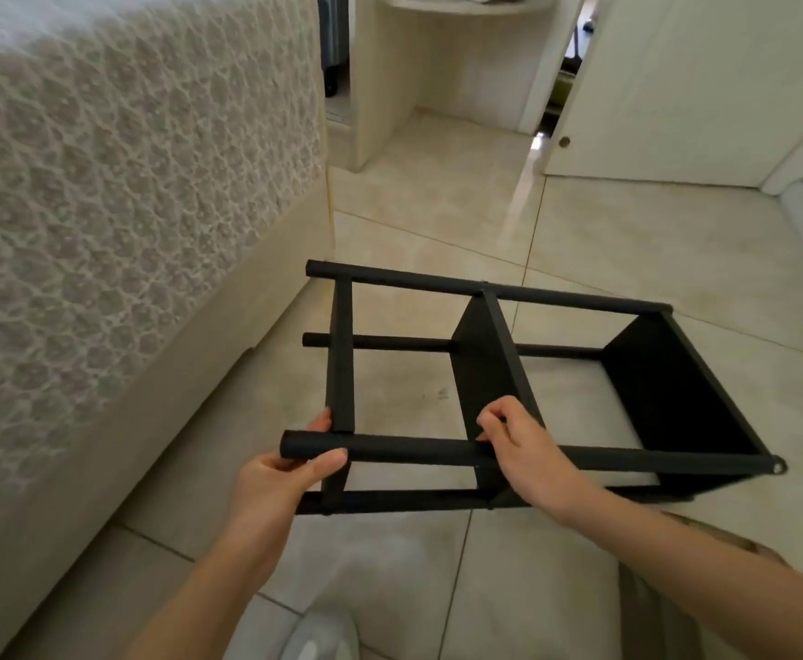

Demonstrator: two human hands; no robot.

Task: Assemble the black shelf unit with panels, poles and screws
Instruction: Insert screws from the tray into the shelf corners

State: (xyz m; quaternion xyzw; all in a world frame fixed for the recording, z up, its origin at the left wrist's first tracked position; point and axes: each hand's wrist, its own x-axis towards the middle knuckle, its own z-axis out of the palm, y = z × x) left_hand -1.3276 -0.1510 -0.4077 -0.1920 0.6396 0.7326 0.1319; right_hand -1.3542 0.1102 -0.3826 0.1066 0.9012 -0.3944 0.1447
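The black shelf unit [485, 359] lies on its side above the tiled floor, with three panels joined by black poles. My left hand [290, 473] grips the left end of the near top pole [404, 447], thumb over it and fingers behind. My right hand [523, 450] grips the same pole where the middle panel [480, 354] meets it. The left panel [341, 354] is seen edge-on; the right panel [675, 397] shows its broad face. A silver screw head [778, 467] sits at the pole's right end.
A bed with a patterned cream cover [118, 207] runs along the left, close to the shelf. Cream cabinets [442, 69] and a door [675, 88] stand at the back. A light shoe [318, 640] shows at the bottom, on the tiled floor [628, 231].
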